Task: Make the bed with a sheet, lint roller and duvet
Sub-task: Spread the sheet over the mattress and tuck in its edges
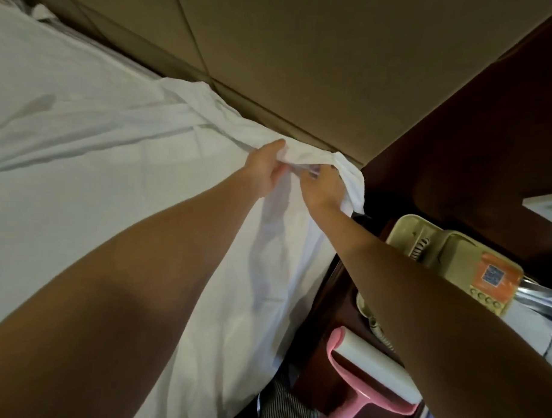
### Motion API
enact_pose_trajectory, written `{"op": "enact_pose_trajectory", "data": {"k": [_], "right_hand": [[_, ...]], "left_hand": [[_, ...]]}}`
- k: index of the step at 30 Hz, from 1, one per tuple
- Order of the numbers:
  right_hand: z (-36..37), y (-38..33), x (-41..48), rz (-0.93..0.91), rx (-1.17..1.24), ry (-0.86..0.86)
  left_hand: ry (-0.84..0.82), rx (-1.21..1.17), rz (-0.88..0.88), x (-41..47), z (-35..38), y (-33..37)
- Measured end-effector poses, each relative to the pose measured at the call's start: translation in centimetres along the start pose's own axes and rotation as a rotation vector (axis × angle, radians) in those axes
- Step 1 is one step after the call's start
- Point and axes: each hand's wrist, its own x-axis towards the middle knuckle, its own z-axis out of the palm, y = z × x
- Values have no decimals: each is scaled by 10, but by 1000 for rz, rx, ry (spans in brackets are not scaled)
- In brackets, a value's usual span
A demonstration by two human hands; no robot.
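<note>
Two bare hands meet at the corner of a white sheet (120,159), up where the bed (123,61) reaches the padded tan headboard (305,59). The left hand (265,167) has its fingers curled round a bunched fold of the sheet's edge, with the thumb lying on top of the cloth. The right hand (324,188), just beside it, grips the same corner from the outer side, and the cloth is gathered over its knuckles and hangs past the wrist. Both forearms stretch forward from the bottom of the view.

Most of the sheet lies spread over the bed to the left, with long creases running toward the held corner. One side drapes down the bed's right edge.

Beside the bed, on the right, stands a dark wooden nightstand (333,311). On it lies the lint roller (366,365), with a pink handle and a white roll, well apart from both hands. Behind the roller sits a beige telephone (454,255), partly hidden by the right forearm.
</note>
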Motion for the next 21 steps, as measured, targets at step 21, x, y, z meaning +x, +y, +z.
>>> {"op": "enact_pose_trajectory", "data": {"k": [21], "right_hand": [[31,36,28,-374,-582,25]], "left_hand": [[-62,1954,441,58,23,-6]]}}
